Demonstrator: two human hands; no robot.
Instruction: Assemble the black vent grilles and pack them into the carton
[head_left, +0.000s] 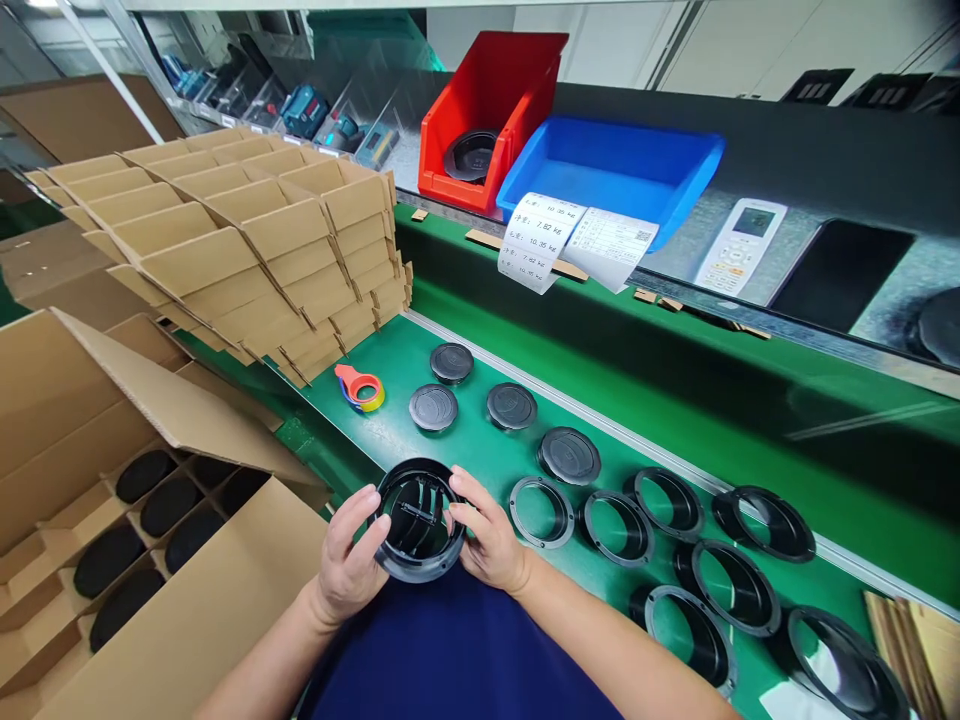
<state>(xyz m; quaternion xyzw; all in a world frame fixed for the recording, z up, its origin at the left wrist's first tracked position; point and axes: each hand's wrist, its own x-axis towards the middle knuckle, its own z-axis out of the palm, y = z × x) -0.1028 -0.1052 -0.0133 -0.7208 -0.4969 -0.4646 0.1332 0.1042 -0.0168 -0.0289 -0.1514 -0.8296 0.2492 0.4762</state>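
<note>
Both my hands hold one round black plastic vent (418,520) with slats inside, low at the centre over the green table (480,330). My left hand (349,560) grips its left rim, fingers curled over the edge. My right hand (487,540) grips the right rim, thumb on the inner edge. Just right of the vent lie several black rings (541,511) in two rows. Beyond them sit several black round caps (511,406).
An open cardboard box (112,520) at the left holds black round parts in dividers. Folded cardboard dividers (247,250) are stacked behind it. An orange tape dispenser (360,388) lies near them. At the back stand a red bin (487,110), a blue tray (615,160) and printed slips (540,240).
</note>
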